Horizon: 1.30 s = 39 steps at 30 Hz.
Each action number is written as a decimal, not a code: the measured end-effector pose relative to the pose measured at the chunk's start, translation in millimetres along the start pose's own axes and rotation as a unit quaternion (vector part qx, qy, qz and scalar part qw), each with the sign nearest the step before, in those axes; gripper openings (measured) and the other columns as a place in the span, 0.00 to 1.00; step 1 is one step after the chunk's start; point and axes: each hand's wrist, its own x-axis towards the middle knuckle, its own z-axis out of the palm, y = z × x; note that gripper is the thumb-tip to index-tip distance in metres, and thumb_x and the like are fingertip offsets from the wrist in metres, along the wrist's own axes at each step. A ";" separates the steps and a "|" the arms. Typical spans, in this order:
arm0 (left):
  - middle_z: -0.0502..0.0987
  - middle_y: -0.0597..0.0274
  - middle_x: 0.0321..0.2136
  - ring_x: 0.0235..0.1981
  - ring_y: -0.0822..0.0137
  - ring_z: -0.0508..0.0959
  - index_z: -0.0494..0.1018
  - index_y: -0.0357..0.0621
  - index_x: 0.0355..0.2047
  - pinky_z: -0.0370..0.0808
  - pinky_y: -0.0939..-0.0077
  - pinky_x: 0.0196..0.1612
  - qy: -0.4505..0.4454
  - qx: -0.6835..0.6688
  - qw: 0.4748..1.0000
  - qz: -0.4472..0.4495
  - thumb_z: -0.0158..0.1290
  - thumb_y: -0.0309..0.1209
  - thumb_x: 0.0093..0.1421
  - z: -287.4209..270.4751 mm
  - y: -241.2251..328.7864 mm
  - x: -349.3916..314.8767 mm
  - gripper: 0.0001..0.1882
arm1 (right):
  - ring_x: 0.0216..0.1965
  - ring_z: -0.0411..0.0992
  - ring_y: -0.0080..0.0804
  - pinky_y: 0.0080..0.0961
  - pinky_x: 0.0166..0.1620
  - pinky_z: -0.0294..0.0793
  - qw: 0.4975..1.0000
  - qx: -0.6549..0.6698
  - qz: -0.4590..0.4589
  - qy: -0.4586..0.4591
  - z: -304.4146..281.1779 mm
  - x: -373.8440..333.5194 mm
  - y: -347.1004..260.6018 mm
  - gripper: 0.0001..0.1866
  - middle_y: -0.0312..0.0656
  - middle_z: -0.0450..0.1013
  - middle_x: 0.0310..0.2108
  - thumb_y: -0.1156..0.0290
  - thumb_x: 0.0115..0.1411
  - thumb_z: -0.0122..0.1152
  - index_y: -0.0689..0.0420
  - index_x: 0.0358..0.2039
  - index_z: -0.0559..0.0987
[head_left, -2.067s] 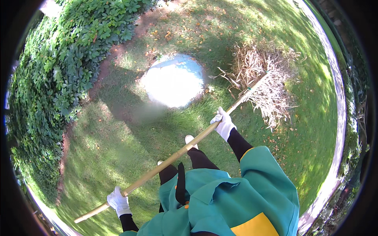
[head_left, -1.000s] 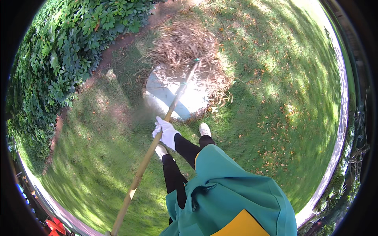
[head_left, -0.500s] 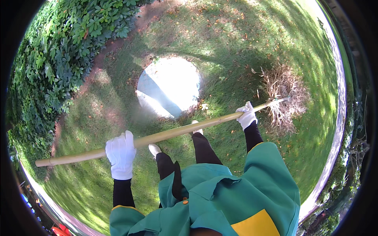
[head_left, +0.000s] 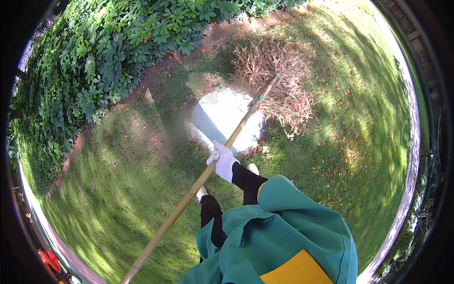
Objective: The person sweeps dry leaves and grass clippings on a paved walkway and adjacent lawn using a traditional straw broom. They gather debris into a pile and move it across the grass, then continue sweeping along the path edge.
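The right hand (head_left: 224, 162) grasps the broom (head_left: 200, 181), I cannot tell the unseen left hand's hold, and sweeping seems only partly done, leaves (head_left: 351, 156) remaining across the right-hand grass (head_left: 302, 158).

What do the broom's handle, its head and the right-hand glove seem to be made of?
Broom handle: probably bamboo, smooth, slight sheen; ringed joints show.
Broom head: apparently dried stalks or twigs, rough and matte; brown, frayed strands.
Right-hand glove: likely white cloth, matte, following the bent fingers; fibre unclear.
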 end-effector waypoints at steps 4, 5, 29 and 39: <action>0.72 0.60 0.13 0.14 0.59 0.72 0.76 0.49 0.27 0.70 0.64 0.20 -0.111 0.086 0.987 -0.073 0.54 0.29 0.47 -86.3 6.9 -36.7 0.05 | 0.08 0.54 0.26 0.31 0.18 0.64 0.991 -0.088 0.088 -0.052 73.3 15.4 131.3 0.17 0.28 0.54 0.08 0.58 0.59 0.59 0.50 0.20 0.65; 0.73 0.60 0.13 0.14 0.59 0.72 0.76 0.50 0.25 0.70 0.63 0.19 -0.125 0.104 0.984 -0.078 0.54 0.30 0.47 -105.7 11.1 -31.3 0.04 | 0.09 0.55 0.26 0.31 0.19 0.64 0.986 -0.092 0.119 -0.074 87.8 11.8 162.4 0.17 0.29 0.55 0.08 0.57 0.59 0.59 0.50 0.20 0.65; 0.74 0.61 0.18 0.21 0.57 0.76 0.70 0.49 0.26 0.72 0.63 0.25 0.014 -0.166 0.952 0.256 0.57 0.27 0.43 70.8 352.9 208.0 0.09 | 0.19 0.65 0.39 0.37 0.29 0.71 0.983 -0.080 -0.144 -0.087 164.6 51.7 -141.8 0.22 0.39 0.59 0.11 0.61 0.62 0.52 0.52 0.12 0.62; 0.77 0.53 0.26 0.26 0.54 0.76 0.75 0.45 0.29 0.74 0.59 0.32 -0.092 0.028 0.994 -0.041 0.55 0.27 0.46 58.3 2.5 -7.3 0.08 | 0.08 0.51 0.17 0.22 0.20 0.59 0.992 -0.061 0.048 -0.103 79.6 52.1 -19.2 0.18 0.23 0.49 0.07 0.54 0.61 0.54 0.47 0.20 0.64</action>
